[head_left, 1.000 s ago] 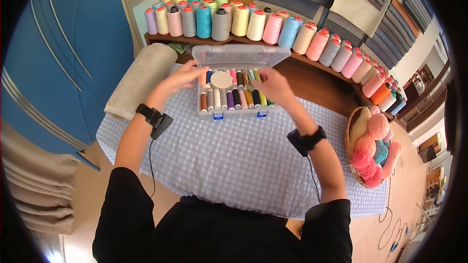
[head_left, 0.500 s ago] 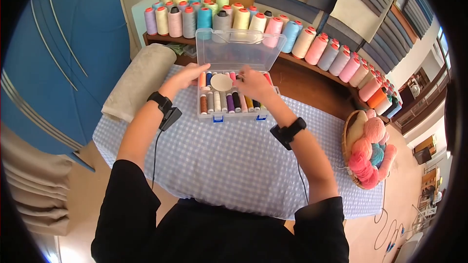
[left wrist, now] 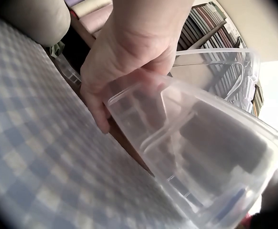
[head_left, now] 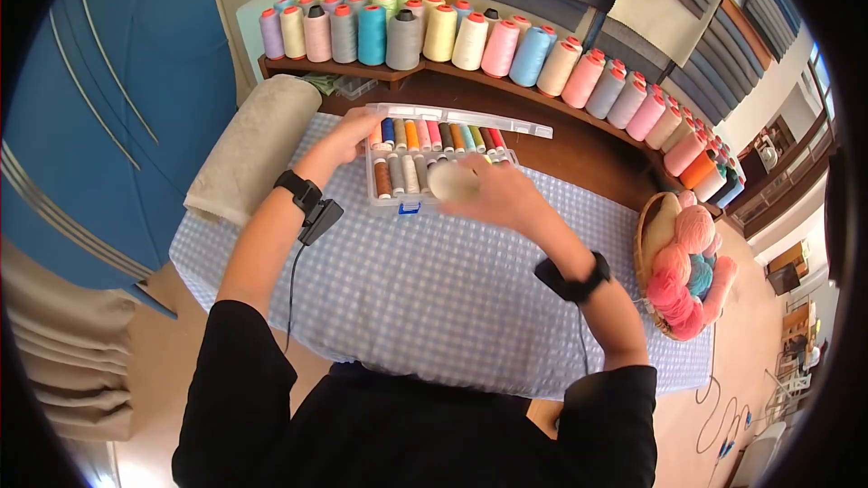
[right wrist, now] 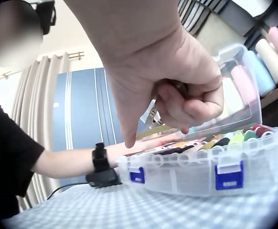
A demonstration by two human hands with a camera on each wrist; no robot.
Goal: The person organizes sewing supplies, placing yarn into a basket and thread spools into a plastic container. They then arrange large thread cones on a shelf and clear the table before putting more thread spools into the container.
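A clear plastic thread box (head_left: 384, 209) with blue latches holds two rows of coloured thread spools (head_left: 413, 136); its lid (head_left: 470, 117) stands open at the back. My left hand (head_left: 348, 136) grips the box's left side near the back corner, its fingers partly visible through the plastic (left wrist: 201, 119) in the left wrist view. My right hand (head_left: 506, 194), blurred, holds a pale round disc (head_left: 449, 181) above the front right spools. In the right wrist view its fingers are curled, and a small shiny metal piece (right wrist: 152, 114) shows beneath the palm.
The box stands on a blue checked cloth (head_left: 416, 298). A rolled beige fabric (head_left: 253, 149) lies at the left, and a basket (head_left: 644, 244) of yarn balls at the right. Behind is a shelf (head_left: 398, 74) with many large thread cones (head_left: 404, 41).
My right hand moved left over the box, took hold of the pale disc and brought it right and toward me. The lid rose upright, then tilted again. My left hand stayed at the box's left side.
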